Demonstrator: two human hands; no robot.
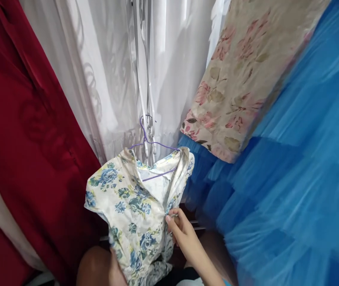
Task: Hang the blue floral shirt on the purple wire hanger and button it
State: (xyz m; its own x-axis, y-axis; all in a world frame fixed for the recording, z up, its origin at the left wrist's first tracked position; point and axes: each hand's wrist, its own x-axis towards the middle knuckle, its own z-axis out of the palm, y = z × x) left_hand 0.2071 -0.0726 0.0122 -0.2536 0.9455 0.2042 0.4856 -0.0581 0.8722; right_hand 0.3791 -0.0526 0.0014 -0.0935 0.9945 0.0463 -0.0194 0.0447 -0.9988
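Observation:
A white dress (130,206) with blue and yellow-green flowers hangs by its shoulders on a purple wire hanger (162,144). The front of its V-neck is pinched between the thumb and fingers of my right hand (180,228), near the lower end of the neckline. At the bottom edge of the view, my left hand (117,270) shows only in part at the left side of the dress; cloth hides its fingers. The hanger's hook is up by a white hanging strip (141,87) with loops.
Red cloth (38,119) drapes down the left side. White curtains (175,47) hang behind. To the right are a beige garment with pink flowers (232,87) and a layered blue tulle garment (291,190). My bent knee (92,266) is low in view.

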